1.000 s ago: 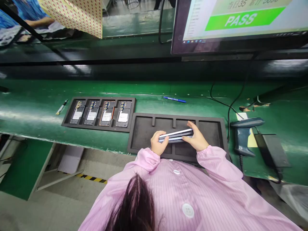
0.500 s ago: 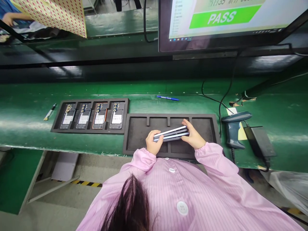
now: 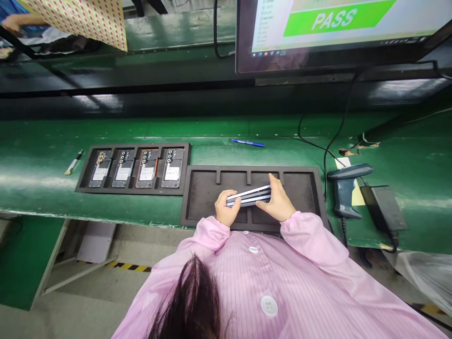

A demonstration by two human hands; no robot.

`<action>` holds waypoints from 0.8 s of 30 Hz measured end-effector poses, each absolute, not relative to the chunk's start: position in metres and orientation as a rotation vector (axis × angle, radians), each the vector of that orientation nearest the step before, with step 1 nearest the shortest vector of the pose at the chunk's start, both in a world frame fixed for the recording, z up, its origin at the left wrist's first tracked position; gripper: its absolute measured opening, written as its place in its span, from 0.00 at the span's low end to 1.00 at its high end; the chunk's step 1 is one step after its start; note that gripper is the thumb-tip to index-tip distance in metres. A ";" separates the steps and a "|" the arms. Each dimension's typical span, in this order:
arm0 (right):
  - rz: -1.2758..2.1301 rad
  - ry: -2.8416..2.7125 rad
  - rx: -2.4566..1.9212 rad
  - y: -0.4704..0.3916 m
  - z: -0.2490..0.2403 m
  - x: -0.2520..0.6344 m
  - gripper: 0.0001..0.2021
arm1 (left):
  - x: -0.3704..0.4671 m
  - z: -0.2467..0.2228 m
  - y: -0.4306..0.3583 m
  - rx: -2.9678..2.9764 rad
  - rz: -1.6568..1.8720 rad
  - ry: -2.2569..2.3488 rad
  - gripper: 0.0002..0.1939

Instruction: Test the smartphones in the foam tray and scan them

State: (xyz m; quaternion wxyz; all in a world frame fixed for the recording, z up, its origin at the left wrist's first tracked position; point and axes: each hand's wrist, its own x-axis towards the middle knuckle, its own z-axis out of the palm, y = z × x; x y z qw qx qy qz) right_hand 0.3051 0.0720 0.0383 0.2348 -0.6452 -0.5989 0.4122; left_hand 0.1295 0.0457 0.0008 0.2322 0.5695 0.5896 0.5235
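A small stack of thin phone-like slabs [image 3: 249,195] is held edge-up over a black foam tray [image 3: 205,186] whose visible compartments are bare. The slabs fan slightly apart toward the right. My left hand [image 3: 227,207] is closed round their left end, thumb in front and fingers behind. At the right end my right hand [image 3: 278,201] grips the stack between thumb and fingers. Left of this tray, a second black tray [image 3: 134,191] holds several opened phones [image 3: 173,168] with round camera parts and white labels, one edged in orange.
A blue pen [image 3: 247,142] lies behind the large tray, a brush [image 3: 74,163] at the left. On the right are a barcode scanner [image 3: 344,188], a black adapter [image 3: 386,207] and cables. A monitor [image 3: 328,66] showing PASS hangs above. A person's hand [image 3: 14,23] shows at the upper left.
My right hand has shifted left along the stack, its thumb now farther over the front of the slabs. My left hand keeps its hold, and the view has moved slightly.
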 end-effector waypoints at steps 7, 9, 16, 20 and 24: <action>1.187 -1.551 -1.826 0.081 0.040 0.304 0.46 | 0.129 -0.002 0.045 1.566 1.443 1.614 0.04; 1.204 -1.554 -1.850 0.084 0.042 0.304 0.47 | 0.129 -0.002 0.045 1.562 1.437 1.617 0.04; 1.252 -1.532 -1.905 0.091 0.048 0.304 0.45 | 0.130 -0.001 0.043 1.579 1.466 1.585 0.04; 1.194 -1.681 -2.016 0.093 0.054 0.298 0.42 | 0.131 0.000 0.043 1.576 1.462 1.604 0.04; 1.141 -1.733 -2.135 0.097 0.062 0.289 0.40 | 0.130 -0.001 0.043 1.572 1.442 1.593 0.04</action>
